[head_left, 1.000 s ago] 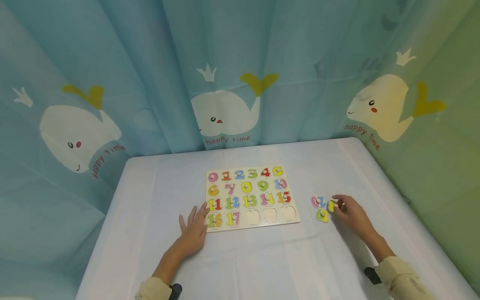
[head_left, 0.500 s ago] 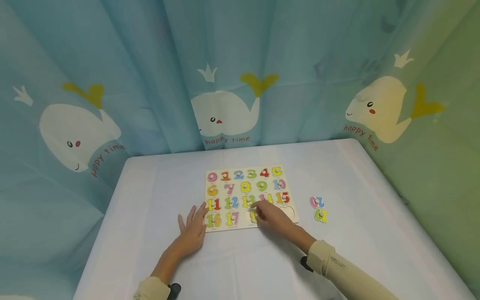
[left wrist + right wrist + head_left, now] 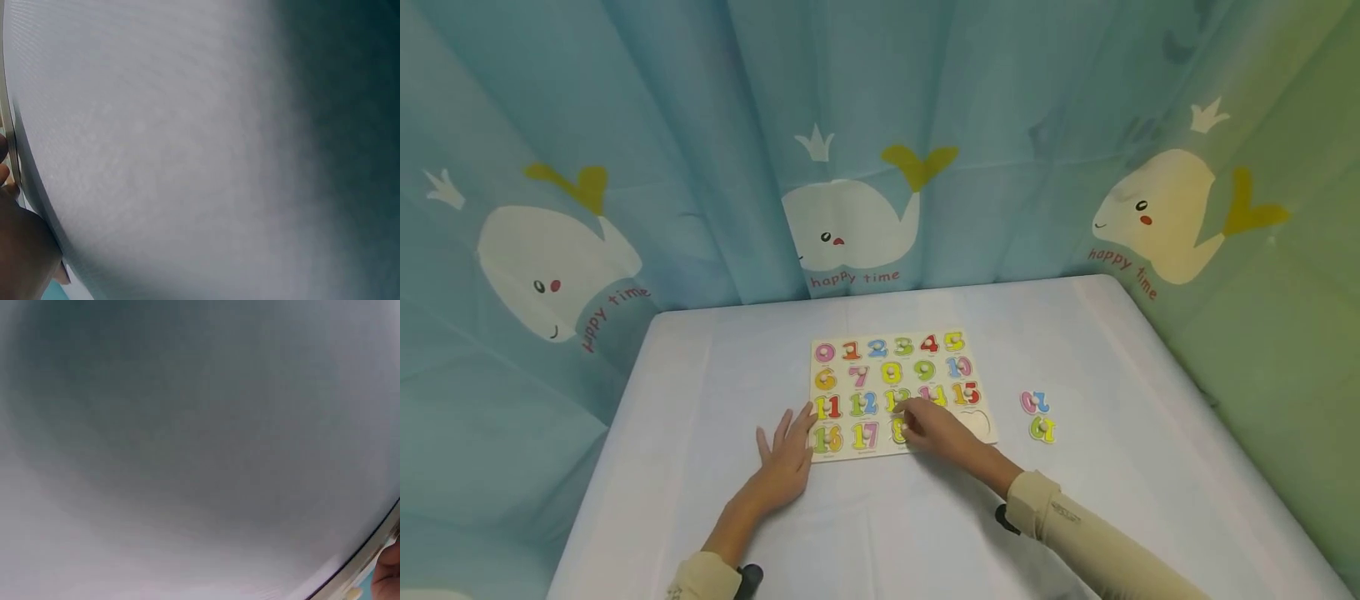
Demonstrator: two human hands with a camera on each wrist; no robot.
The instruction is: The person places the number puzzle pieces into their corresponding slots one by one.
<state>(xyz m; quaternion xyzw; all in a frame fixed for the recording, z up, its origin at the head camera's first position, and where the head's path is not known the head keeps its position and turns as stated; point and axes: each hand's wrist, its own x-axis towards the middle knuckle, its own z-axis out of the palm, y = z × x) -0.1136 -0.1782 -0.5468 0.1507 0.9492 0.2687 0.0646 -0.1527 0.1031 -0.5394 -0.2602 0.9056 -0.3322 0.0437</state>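
Observation:
A wooden number puzzle board (image 3: 883, 452) lies on the table, with knobbed number pieces in its rows. My left hand (image 3: 786, 463) rests on the board's left edge with fingers spread; the left wrist view catches only part of that hand (image 3: 25, 253). Over the bottom row, my right hand (image 3: 938, 432) pinches a yellow number puzzle piece (image 3: 898, 430) just right of the 17 piece (image 3: 865, 435). The hand hides part of the piece and the recess beside it. At the row's right end, a bare recess (image 3: 976, 424) shows. The right wrist view shows only some fingers (image 3: 389, 572).
To the right of the board lie two loose number pieces, a pink-and-blue one (image 3: 1034, 402) and a green-and-yellow one (image 3: 1042, 429). A white cloth covers the table (image 3: 715, 367). Behind it hangs a blue curtain (image 3: 700, 233) with whale prints.
My right hand picked up the yellow piece from the loose group and carried it left to the board's bottom row, then shifted it slightly further left. My left hand stays at the board's edge.

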